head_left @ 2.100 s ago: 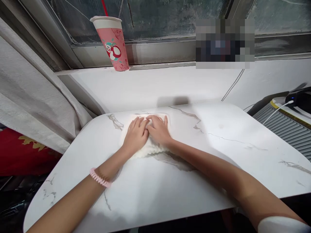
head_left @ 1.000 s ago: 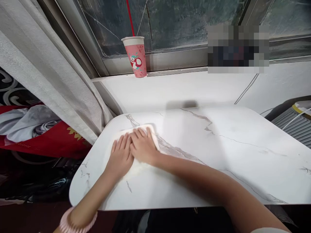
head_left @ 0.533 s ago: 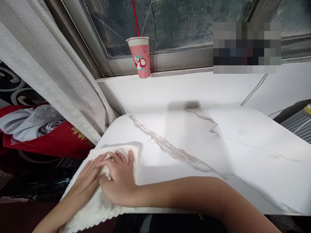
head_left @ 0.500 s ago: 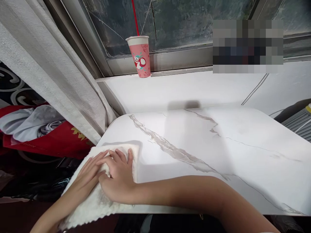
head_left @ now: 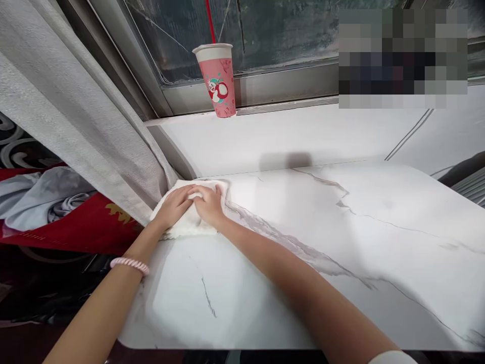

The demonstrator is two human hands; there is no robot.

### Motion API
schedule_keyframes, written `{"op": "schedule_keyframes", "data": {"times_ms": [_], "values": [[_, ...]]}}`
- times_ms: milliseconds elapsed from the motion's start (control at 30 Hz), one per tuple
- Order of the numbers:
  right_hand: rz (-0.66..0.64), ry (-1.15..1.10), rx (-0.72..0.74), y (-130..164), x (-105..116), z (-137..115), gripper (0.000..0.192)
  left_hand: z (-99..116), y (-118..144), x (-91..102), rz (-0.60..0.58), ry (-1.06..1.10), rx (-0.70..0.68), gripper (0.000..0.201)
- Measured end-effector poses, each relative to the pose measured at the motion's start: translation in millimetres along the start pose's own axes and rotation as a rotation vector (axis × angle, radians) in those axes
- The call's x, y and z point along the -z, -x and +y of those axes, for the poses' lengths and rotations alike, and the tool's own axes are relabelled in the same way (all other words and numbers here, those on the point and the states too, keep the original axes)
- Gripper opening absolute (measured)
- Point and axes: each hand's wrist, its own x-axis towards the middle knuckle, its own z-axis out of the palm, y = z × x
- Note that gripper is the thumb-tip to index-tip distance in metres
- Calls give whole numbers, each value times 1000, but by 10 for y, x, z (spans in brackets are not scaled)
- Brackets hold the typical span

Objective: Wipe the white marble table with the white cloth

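Observation:
A white fluffy cloth (head_left: 189, 225) lies on the far left corner of a white marble-patterned table (head_left: 322, 242). My left hand (head_left: 172, 207) and my right hand (head_left: 207, 203) press flat on the cloth side by side, fingers pointing away from me. Both arms stretch forward from the near edge. A pink coil band circles my left wrist. The cloth's left edge sits next to a grey curtain (head_left: 76, 111).
A pink paper cup (head_left: 219, 78) with a red straw stands on the window ledge behind the table. Red and grey fabric (head_left: 49, 207) lies left of the table, lower down. A cable (head_left: 411, 132) runs down the white wall at the right.
Both hands slid the cloth from the table's near left corner, where it overhung the edge, up to the far left corner by the curtain.

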Motion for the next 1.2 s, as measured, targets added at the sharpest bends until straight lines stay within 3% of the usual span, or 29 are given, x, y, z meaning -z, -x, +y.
{"op": "schedule_keyframes", "data": {"times_ms": [167,333,667,867,1067,1200], "values": [[32,-26,25,-308,99,195,31,-72,-354,-88,19,-12,25,58],[39,14,20,-445,143,240,33,-92,-533,-114,24,-19,27,56],[26,169,53,-333,189,201,27,-28,-417,-161,60,-57,33,54],[9,127,42,53,195,35,28,165,12,-61,15,-57,27,59],[-110,82,70,727,115,-296,27,359,852,109,-1,-94,47,59],[-187,49,98,1165,168,-450,24,601,1334,117,34,-159,66,57]]}}
